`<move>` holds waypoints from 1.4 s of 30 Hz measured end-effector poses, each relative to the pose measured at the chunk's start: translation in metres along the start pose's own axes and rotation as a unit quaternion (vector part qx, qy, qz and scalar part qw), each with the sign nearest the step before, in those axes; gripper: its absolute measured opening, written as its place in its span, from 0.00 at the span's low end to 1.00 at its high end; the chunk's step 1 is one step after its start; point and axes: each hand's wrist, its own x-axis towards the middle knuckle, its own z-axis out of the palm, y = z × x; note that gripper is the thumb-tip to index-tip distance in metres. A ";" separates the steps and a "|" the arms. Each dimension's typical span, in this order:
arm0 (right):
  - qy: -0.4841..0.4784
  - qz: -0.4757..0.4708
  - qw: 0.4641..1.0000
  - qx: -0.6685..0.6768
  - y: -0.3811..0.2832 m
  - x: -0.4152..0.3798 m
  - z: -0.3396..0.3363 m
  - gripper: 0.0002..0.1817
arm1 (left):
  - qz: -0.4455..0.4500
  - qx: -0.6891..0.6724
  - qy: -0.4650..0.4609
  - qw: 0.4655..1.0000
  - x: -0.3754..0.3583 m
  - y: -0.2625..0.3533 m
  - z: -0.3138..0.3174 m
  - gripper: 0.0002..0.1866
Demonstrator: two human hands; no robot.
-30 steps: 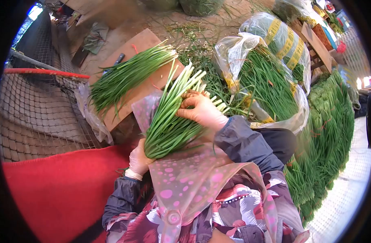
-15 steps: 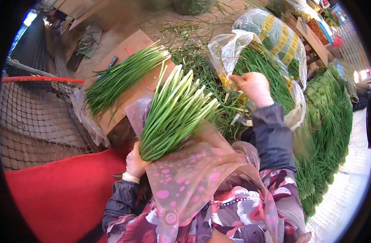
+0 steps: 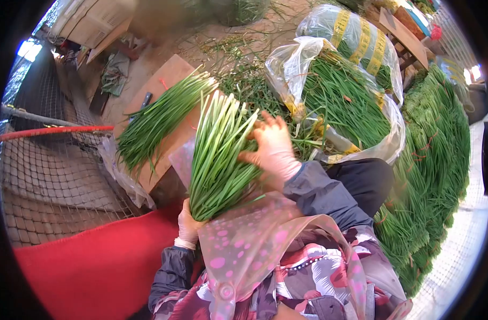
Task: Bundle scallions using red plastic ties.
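A bunch of long green stalks (image 3: 217, 160) with pale ends pointing up stands over my lap. My left hand (image 3: 189, 224), in a thin glove, is wrapped round its lower end. My right hand (image 3: 273, 144), gloved too, is at the bunch's right side near the pale ends, with its fingers apart. Another bundle of green stalks (image 3: 161, 120) lies on a brown board (image 3: 182, 65) to the left, beside a dark-handled tool (image 3: 147, 100). A spotted translucent apron (image 3: 244, 234) covers my lap.
An open plastic bag (image 3: 289, 64) of green stalks lies right of centre, a taped full bag (image 3: 329, 26) behind it. Stacked greens (image 3: 430, 176) fill the right side. A red-rimmed net (image 3: 57, 186) and red cloth (image 3: 94, 266) are at left. Loose trimmings (image 3: 249, 80) litter the ground.
My right hand has moved left and down from the open bag to the held bunch, and its fingers have spread. The held bunch is narrower and more upright. The view has shifted slightly.
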 end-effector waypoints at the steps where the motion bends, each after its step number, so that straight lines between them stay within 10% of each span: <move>1: -0.017 -0.040 0.999 0.008 0.006 -0.001 0.014 0.25 | -0.004 0.006 -0.007 1.000 0.000 -0.004 0.000 0.30; 3: -0.108 -0.068 0.992 0.003 0.013 0.006 0.025 0.15 | -0.005 -0.006 -0.021 1.000 0.002 0.000 -0.002 0.31; 6: 0.094 0.087 0.943 0.306 0.074 0.025 0.004 0.07 | -0.024 -0.066 -0.062 0.996 0.004 0.003 -0.010 0.32; 8: -0.005 0.258 0.908 0.332 0.134 0.048 -0.028 0.19 | -0.035 -0.112 -0.095 0.989 0.008 0.000 -0.017 0.32; 11: -0.113 0.221 0.846 0.471 0.132 0.046 -0.037 0.36 | -0.061 -0.159 -0.139 0.976 0.016 0.001 -0.020 0.32; 16: -0.253 0.158 0.801 0.518 0.092 0.046 -0.005 0.17 | -0.083 -0.168 -0.195 0.963 0.022 0.023 -0.036 0.31; 19: -0.040 0.212 0.831 0.513 0.101 0.049 -0.031 0.13 | -0.136 -0.192 -0.252 0.939 0.012 0.035 -0.060 0.29; 20: 0.010 0.236 0.716 0.657 0.131 0.052 -0.029 0.14 | -0.163 -0.206 -0.287 0.921 0.011 0.037 -0.064 0.28; 22: 0.130 0.240 0.674 0.686 0.144 0.055 -0.064 0.13 | -0.159 -0.237 -0.292 0.913 0.003 0.038 -0.066 0.27; 25: -0.148 0.136 0.870 0.451 0.118 0.055 -0.059 0.21 | -0.229 -0.212 -0.324 0.893 -0.004 0.026 -0.069 0.29; 27: -0.200 -0.059 0.844 0.494 0.101 0.035 -0.008 0.40 | -0.275 -0.276 -0.322 0.863 -0.009 0.042 -0.062 0.30; 30: -0.345 -0.015 0.903 0.256 0.056 0.012 -0.022 0.17 | -0.331 -0.361 -0.303 0.817 -0.020 0.053 -0.052 0.32; 33: -0.139 -0.010 0.975 0.175 0.085 0.014 0.005 0.10 | -0.368 -0.434 -0.276 0.775 -0.034 0.055 -0.043 0.33; 36: -0.129 0.243 0.849 0.452 0.139 0.030 -0.019 0.19 | -0.367 -0.466 -0.282 0.754 -0.040 0.048 -0.038 0.34; 40: -0.060 -0.251 0.955 0.150 0.069 -0.006 -0.014 0.36 | -0.307 -0.499 -0.333 0.739 -0.047 0.033 -0.034 0.38; 42: 0.019 -0.303 0.953 -0.020 0.025 -0.027 0.001 0.39 | -0.318 -0.500 -0.321 0.739 -0.050 0.029 -0.033 0.38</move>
